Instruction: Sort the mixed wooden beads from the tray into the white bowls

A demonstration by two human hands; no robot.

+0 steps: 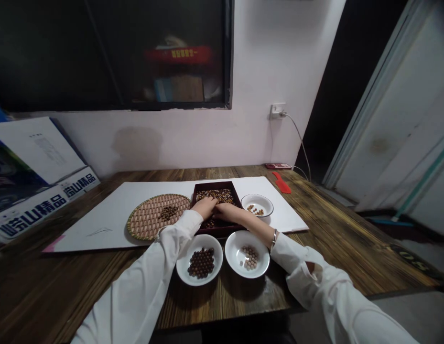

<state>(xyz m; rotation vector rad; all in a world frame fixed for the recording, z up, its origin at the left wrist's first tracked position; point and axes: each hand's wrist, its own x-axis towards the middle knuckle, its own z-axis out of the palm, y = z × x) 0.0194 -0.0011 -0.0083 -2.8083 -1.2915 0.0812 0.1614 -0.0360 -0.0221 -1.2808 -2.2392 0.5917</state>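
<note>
A dark square tray (196,191) full of mixed brown and tan beads sits on a white sheet (110,210). Both my hands rest inside it, side by side. My left hand (204,208) lies knuckles up with its fingers curled into the beads. My right hand (226,211) reaches in from the right, its fingers down among the beads too; what either one holds is hidden. Nearest me stand a white bowl of dark brown beads (199,262) and a white bowl of pale beads (247,257).
A round woven mat (150,222) with a small heap of beads lies left of the tray. A third white bowl (257,204) with a few beads stands to the right. Behind are a red comb (282,182), a wall socket with cable (278,111), and a wooden table (336,229).
</note>
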